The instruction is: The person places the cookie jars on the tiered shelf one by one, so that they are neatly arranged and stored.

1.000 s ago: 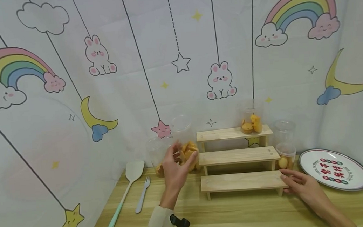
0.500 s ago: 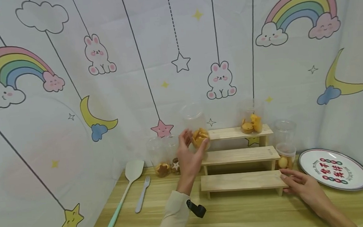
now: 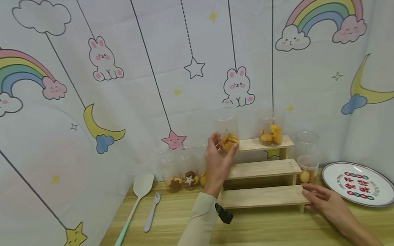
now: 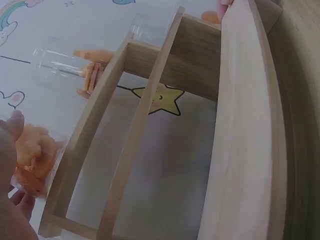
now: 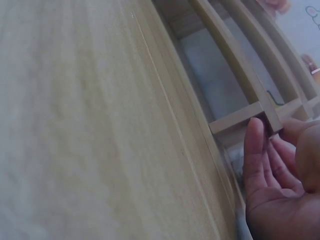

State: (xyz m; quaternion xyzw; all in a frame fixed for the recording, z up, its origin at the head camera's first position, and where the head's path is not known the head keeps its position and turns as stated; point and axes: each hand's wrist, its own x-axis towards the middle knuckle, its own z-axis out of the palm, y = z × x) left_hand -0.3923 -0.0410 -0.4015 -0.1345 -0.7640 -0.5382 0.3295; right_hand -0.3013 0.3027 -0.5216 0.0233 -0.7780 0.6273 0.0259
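My left hand [image 3: 218, 166] grips a clear plastic jar [image 3: 227, 126] of orange-yellow biscuits at the left end of the top tier of a three-step wooden stand [image 3: 263, 168]. In the left wrist view this jar [image 4: 39, 155] is beside the tier's end; I cannot tell whether its base touches the wood. With thumb and fingers, my right hand [image 3: 327, 204] holds the right end of the lowest step, as the right wrist view also shows at the step's corner [image 5: 270, 117]. Another jar of biscuits [image 3: 270, 131] stands on the right of the top tier.
Left of the stand are several clear jars with star-topped biscuits [image 3: 190, 180]. A spatula [image 3: 131, 215] and a fork [image 3: 152, 212] lie farther left. Right of the stand are stacked jars [image 3: 306, 161] and a white plate with red lettering [image 3: 378, 190]. A cartoon-printed backdrop [image 3: 140, 104] rises behind.
My left hand has lifted the biscuit jar from the table left of the stand and carried it up and rightward to the top tier. My right hand has stayed at the lowest step.
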